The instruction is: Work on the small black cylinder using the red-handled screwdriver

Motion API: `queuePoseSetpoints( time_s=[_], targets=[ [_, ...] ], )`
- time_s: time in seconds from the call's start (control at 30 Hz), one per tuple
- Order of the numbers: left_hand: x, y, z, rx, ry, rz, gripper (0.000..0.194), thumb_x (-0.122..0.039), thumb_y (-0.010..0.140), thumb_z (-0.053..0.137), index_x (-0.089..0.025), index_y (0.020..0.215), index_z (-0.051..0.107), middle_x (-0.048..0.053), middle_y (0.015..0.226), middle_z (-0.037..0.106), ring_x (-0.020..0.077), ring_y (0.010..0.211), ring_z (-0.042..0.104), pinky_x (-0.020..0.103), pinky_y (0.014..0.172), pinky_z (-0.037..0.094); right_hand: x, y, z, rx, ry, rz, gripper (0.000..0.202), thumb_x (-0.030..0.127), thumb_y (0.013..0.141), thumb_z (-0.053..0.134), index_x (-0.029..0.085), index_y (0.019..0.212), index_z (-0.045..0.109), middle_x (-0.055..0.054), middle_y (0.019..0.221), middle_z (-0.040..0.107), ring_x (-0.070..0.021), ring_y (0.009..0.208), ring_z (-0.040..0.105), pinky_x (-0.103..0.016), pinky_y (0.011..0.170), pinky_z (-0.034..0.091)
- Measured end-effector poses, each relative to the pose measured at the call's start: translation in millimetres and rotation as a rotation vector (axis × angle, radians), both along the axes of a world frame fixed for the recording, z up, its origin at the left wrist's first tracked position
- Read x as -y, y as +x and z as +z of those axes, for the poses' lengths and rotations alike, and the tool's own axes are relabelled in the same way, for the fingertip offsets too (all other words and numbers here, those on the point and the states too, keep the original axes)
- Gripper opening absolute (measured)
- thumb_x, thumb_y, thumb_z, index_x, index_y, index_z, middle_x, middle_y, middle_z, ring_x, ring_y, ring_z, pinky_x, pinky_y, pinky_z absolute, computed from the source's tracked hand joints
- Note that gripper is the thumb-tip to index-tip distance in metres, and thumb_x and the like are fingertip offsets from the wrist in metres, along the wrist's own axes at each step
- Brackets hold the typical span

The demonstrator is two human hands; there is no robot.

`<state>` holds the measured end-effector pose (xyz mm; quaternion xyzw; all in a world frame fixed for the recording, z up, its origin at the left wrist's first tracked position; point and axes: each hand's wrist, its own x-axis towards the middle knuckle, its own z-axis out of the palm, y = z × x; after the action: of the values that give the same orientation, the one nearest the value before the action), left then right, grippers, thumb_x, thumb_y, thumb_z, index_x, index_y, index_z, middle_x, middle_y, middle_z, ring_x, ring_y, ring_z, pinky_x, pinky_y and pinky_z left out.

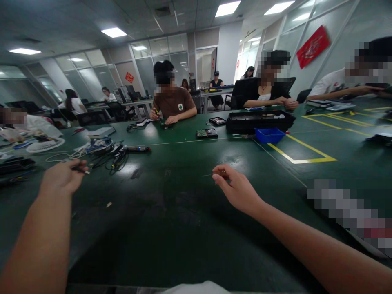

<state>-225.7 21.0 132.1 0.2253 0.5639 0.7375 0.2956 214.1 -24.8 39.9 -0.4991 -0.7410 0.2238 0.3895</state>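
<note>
My left hand (63, 176) is at the left over the green table (137, 228). Its fingers are closed on a small dark piece with a pale tip (87, 172), too small to name. Right of the middle, my right hand (237, 185) pinches a thin, needle-like piece (207, 175) that points left; its kind cannot be made out. A tangle of black cables (118, 157) lies just beyond my left hand. On the tabletop between the hands, nearer to me, rests a small pale scrap (109, 204).
Across the table a person in a brown shirt (176, 102) works with a yellow-handled tool. A hard drive (207, 133), a black bin (260, 121) and a blue tray (269, 135) stand at the far side. Yellow tape (315, 160) marks the right. More people sit around.
</note>
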Motion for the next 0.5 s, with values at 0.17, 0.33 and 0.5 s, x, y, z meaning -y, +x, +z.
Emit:
queuePoseSetpoints(
  time_s=[0.17,0.33,0.5],
  targets=[
    [-23.5,96.2,-27.8,-0.039,0.078,-0.435,0.013,0.001,0.085,0.059,-0.012,0.088,0.059,0.0,0.084,0.062,0.0105,0.078,0.06,0.022,0.072,0.049,-1.5,3.9,0.8,-0.005,0.005,-0.037,0.026,0.037,0.099,0.047,0.021,0.115,0.061,-0.004,0.089,0.071,-0.0186,0.081,0.067,-0.032,0.071,0.049],
    [-1.1,198.6,-72.0,-0.442,0.04,-0.84,0.029,-0.014,0.078,0.072,-0.019,0.106,0.064,0.005,0.105,0.069,0.0176,0.096,0.063,0.032,0.088,0.049,2.8,5.9,10.9,0.085,0.051,-0.063,0.034,0.05,0.094,0.055,0.021,0.079,0.064,0.0,0.068,0.066,-0.0157,0.061,0.06,-0.029,0.057,0.042],
    [18.8,234.1,-113.3,-0.898,-0.025,-0.975,0.032,-0.012,0.078,0.071,-0.023,0.108,0.069,0.004,0.113,0.07,0.0226,0.108,0.063,0.039,0.101,0.045,9.0,6.0,13.5,-0.015,0.118,-0.075,0.029,0.043,0.096,0.053,0.021,0.08,0.064,0.0,0.067,0.066,-0.016,0.061,0.061,-0.029,0.058,0.044]
  ],
)
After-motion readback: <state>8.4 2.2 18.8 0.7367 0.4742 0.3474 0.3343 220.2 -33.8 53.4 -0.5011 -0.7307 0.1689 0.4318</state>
